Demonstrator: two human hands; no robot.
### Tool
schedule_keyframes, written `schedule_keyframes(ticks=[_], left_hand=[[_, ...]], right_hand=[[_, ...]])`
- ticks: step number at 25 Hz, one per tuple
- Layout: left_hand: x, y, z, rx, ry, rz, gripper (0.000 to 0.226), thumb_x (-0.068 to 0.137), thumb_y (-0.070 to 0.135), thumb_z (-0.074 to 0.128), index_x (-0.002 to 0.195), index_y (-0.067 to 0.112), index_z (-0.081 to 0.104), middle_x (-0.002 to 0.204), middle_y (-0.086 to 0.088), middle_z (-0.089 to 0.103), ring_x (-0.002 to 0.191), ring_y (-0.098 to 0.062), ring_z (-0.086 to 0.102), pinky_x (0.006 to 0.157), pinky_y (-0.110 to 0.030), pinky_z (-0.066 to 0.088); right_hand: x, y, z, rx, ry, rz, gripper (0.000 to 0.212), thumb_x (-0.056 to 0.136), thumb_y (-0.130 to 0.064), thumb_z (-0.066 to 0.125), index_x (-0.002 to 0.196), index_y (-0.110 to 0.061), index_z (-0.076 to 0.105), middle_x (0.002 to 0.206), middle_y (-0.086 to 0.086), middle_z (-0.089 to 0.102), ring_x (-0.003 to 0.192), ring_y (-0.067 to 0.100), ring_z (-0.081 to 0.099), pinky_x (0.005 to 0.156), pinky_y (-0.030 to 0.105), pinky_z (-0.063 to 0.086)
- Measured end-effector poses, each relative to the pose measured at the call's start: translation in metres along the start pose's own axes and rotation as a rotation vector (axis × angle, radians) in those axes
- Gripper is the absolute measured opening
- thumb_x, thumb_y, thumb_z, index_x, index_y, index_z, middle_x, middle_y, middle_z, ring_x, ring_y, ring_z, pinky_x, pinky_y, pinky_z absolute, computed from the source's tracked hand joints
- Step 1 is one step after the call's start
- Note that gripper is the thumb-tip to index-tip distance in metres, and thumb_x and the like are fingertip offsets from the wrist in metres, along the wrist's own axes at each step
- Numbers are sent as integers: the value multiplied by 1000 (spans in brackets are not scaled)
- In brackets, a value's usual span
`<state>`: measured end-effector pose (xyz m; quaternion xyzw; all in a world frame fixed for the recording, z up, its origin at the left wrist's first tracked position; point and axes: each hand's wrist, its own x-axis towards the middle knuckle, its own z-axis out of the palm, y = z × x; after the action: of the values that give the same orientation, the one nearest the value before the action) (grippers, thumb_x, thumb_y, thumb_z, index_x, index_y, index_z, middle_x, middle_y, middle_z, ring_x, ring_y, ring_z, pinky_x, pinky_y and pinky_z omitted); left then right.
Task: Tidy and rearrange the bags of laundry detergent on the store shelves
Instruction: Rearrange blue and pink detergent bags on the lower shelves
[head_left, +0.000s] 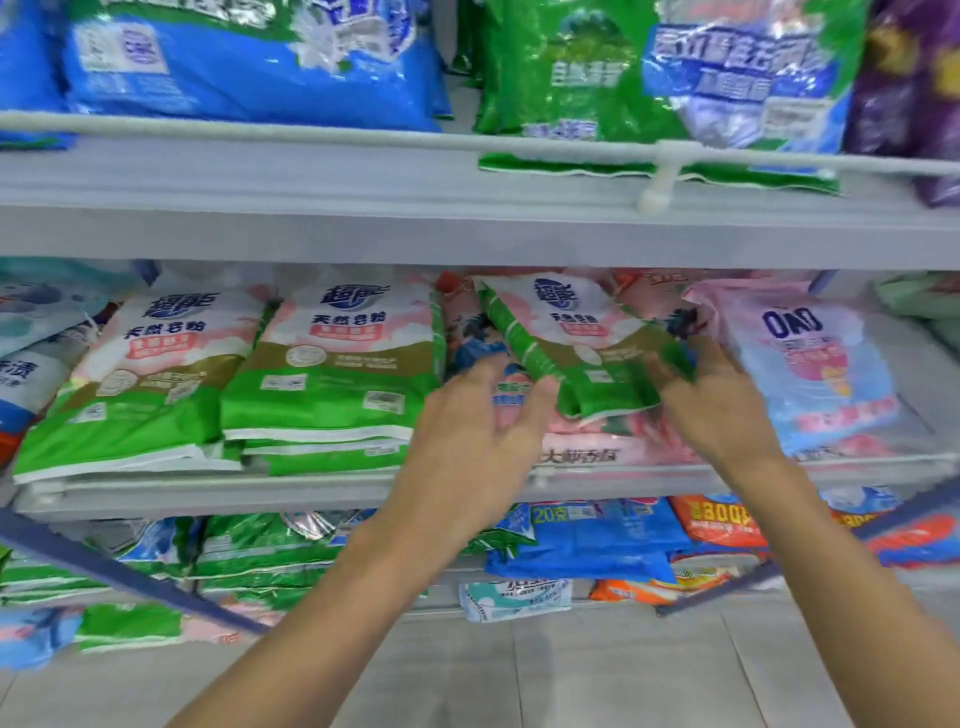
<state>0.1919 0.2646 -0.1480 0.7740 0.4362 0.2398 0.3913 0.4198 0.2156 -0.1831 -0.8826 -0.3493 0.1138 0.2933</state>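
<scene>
Green bag tilted on pink bags, middle shelf, centre-right of frame. Right hand fingers gripping its right edge; left hand fingers spread, touching left edge.

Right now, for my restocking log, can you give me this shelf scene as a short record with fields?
bag in hand: green-white bag, tilted, lying on pink bags
right hand: grips the bag's right edge
left hand: fingers spread, by the bag's lower left corner
to its left: green stacks, lying flat
to its right: blue-pink bag
level: middle shelf
</scene>
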Motion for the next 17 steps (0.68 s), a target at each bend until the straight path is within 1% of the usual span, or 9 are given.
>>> schedule_keyframes(ticks=[3,5,6,8,10,12,13,15,17], left_hand=[[39,25,43,-111,-132,-316,45,99,56,49,119,18,59,117,-1,61,112,-25,60,88,-29,39],[58,25,60,-339,-26,-378,42,92,55,60,113,18,61,108,3,64,99,-23,67,94,-36,50],[66,21,66,-438,39,-400,34,90,51,66,100,19,62,99,3,67,90,-21,70,91,-42,55],[75,15,69,-476,106,-417,25,89,40,73,81,20,59,86,0,69,80,-22,70,81,-42,61],[79,14,63,-460,111,-457,15,84,29,75,82,16,68,89,-8,75,80,-27,73,69,-39,63],[74,11,49,-519,48,-544,23,70,25,77,89,15,71,91,-11,77,72,-25,71,53,-33,60],[71,6,44,-574,14,-584,31,60,25,76,88,15,71,92,-13,77,74,-27,72,59,-34,62],[63,-4,40,-653,-48,-609,42,47,25,73,89,16,72,102,-15,78,94,-34,75,90,-53,60],[60,-9,47,-676,-60,-555,50,54,33,80,102,22,72,106,-3,79,104,-32,73,99,-54,55]], right_hand=[[23,10,-9,61,-144,98,52,98,-51,57,128,-9,54,120,18,62,108,34,57,86,39,42],[30,12,-7,75,-142,70,50,95,-51,61,120,-7,59,107,15,64,102,34,60,80,37,43],[33,15,-3,104,-127,46,44,93,-47,65,112,-8,63,102,15,67,98,34,62,77,37,46],[30,20,4,245,-122,17,23,91,-31,69,97,-8,68,87,13,72,85,34,66,68,34,48],[26,23,1,404,-181,74,13,86,-18,74,93,-7,71,76,5,75,76,27,72,62,32,48],[24,26,-8,491,-351,152,23,75,-16,83,95,-12,75,75,-5,77,69,11,71,61,30,49],[22,26,-11,522,-459,184,33,68,-20,86,99,-14,76,83,-6,79,74,9,70,67,33,53],[17,22,-7,483,-551,199,52,61,-38,89,108,-20,75,103,-7,78,97,13,70,89,40,56],[11,13,3,457,-453,179,40,74,-43,84,106,-20,73,104,-5,76,99,16,70,87,34,55]])
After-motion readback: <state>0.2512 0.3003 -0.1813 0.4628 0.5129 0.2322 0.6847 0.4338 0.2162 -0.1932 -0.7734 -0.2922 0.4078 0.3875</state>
